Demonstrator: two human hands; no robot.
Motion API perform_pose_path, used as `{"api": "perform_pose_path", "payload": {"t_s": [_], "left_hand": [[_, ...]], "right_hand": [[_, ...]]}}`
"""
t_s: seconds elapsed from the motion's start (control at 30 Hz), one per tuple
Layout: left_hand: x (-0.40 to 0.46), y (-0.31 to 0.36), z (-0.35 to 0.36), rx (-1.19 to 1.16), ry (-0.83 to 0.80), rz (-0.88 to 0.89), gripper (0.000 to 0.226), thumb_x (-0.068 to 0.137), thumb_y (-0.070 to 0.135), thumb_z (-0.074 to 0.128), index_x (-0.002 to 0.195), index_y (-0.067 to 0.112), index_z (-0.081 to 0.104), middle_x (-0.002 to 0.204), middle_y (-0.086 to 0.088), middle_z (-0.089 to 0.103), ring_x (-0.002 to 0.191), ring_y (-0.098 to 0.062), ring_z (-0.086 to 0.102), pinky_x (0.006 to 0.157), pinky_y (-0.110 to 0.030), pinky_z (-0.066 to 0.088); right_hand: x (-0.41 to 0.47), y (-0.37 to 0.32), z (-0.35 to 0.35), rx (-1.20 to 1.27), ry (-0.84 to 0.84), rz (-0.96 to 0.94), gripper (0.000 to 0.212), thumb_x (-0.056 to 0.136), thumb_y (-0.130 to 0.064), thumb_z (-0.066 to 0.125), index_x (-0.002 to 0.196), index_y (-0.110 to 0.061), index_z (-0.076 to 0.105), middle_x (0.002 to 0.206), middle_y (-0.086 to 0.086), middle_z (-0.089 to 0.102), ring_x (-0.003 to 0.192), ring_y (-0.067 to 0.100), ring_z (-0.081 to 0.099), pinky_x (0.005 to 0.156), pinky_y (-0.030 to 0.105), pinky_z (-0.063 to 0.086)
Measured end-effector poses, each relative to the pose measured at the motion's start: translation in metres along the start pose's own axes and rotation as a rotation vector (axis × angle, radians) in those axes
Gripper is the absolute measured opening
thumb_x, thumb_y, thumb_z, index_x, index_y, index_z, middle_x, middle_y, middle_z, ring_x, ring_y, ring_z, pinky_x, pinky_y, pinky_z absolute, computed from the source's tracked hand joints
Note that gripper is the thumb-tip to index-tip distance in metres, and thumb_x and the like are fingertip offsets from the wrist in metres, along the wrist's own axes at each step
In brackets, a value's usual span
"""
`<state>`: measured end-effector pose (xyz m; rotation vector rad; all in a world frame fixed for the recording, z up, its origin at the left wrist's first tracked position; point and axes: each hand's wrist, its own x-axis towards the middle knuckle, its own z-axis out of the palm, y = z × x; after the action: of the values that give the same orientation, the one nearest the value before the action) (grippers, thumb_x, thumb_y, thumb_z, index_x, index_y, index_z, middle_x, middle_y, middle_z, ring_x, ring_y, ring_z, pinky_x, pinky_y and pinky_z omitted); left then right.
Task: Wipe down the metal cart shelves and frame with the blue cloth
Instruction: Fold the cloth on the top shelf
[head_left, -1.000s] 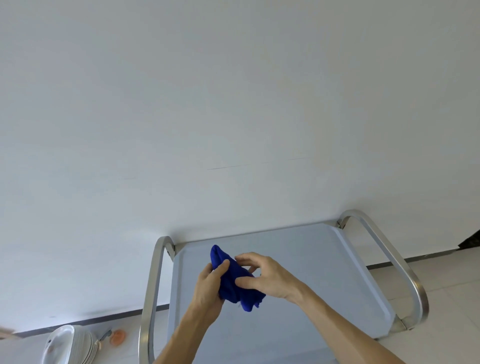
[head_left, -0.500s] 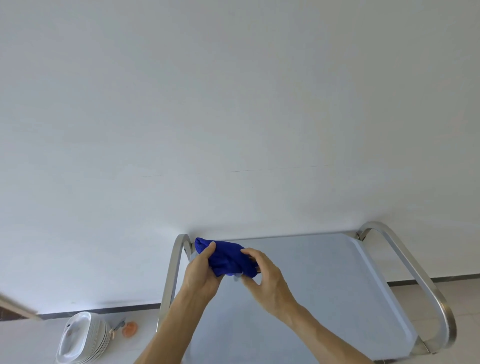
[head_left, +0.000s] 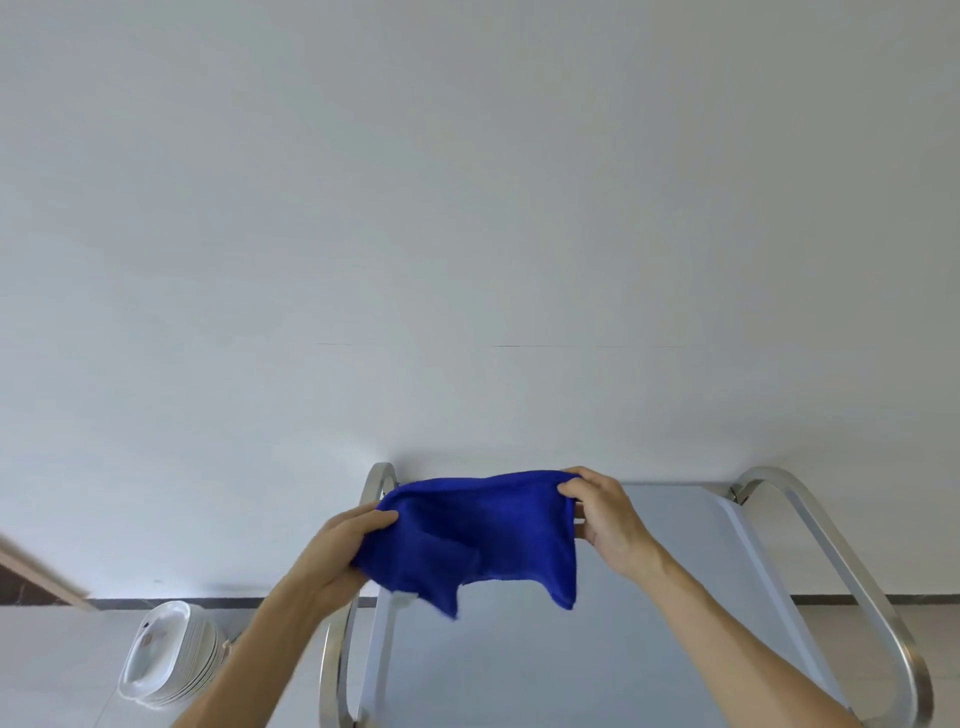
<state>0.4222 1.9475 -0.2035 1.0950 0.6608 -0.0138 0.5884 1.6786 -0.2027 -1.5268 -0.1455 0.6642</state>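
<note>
I hold the blue cloth (head_left: 478, 535) above the far left corner of the metal cart's top shelf (head_left: 649, 649) (white stacked plates (head_left: 166, 654) lie on the floor, left of it).

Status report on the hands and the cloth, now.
Left hand and right hand each grip one end of the blue cloth. Cloth spread out above the cart shelf, not yet wiping. Nothing in the way.

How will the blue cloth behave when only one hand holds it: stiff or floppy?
Probably floppy: the blue cloth sags between the left hand and the right hand, and its corners hang down. It looks light and should not slip from a pinch.
</note>
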Motion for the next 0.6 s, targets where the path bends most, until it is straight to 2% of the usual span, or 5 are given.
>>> {"api": "perform_pose_path", "payload": {"t_s": [0.17, 0.27, 0.33, 0.43, 0.6], "left_hand": [[-0.012, 0.029, -0.047, 0.477, -0.138, -0.004, 0.022, 0.093, 0.009, 0.060, 0.111, 0.008, 0.073, 0.110, -0.018, 0.073, 0.098, -0.033, 0.068, 0.082, -0.039, 0.055], [-0.016, 0.051, -0.066, 0.695, -0.118, -0.005, 0.031, 0.079, 0.022, 0.068, 0.107, 0.010, 0.074, 0.103, -0.015, 0.075, 0.095, -0.032, 0.069, 0.083, -0.039, 0.055], [-0.016, 0.067, -0.077, 0.801, -0.099, 0.024, 0.028, 0.079, 0.026, 0.068, 0.104, 0.015, 0.075, 0.099, -0.009, 0.076, 0.096, -0.029, 0.070, 0.080, -0.035, 0.056], [-0.009, 0.091, -0.096, 0.943, -0.037, 0.098, 0.013, 0.091, 0.018, 0.064, 0.098, 0.021, 0.075, 0.092, -0.001, 0.076, 0.091, -0.023, 0.071, 0.073, -0.029, 0.054], [0.005, 0.129, -0.119, 1.121, 0.160, 0.282, 0.019, 0.092, 0.017, 0.059, 0.091, 0.031, 0.072, 0.087, 0.007, 0.072, 0.085, -0.014, 0.064, 0.070, -0.027, 0.050]], "right_hand": [[0.015, -0.004, -0.015, -0.147, -0.129, 0.067, 0.022, 0.088, -0.006, 0.050, 0.090, -0.005, 0.072, 0.082, 0.010, 0.068, 0.074, 0.024, 0.067, 0.067, 0.038, 0.056], [0.021, -0.003, -0.006, -0.227, -0.254, 0.125, 0.018, 0.084, -0.011, 0.055, 0.091, -0.002, 0.069, 0.084, 0.011, 0.067, 0.079, 0.026, 0.068, 0.075, 0.041, 0.057], [0.027, -0.003, 0.007, -0.281, -0.307, 0.156, 0.024, 0.083, -0.015, 0.058, 0.098, 0.000, 0.068, 0.089, 0.010, 0.071, 0.086, 0.025, 0.071, 0.080, 0.040, 0.059], [0.041, -0.009, 0.030, -0.413, -0.323, 0.128, 0.019, 0.090, -0.018, 0.058, 0.101, -0.011, 0.072, 0.099, 0.003, 0.076, 0.092, 0.016, 0.071, 0.087, 0.037, 0.058], [0.068, -0.038, 0.078, -0.497, -0.217, 0.052, 0.020, 0.093, -0.019, 0.058, 0.096, -0.030, 0.075, 0.099, -0.009, 0.076, 0.097, 0.008, 0.069, 0.083, 0.032, 0.052]]}}
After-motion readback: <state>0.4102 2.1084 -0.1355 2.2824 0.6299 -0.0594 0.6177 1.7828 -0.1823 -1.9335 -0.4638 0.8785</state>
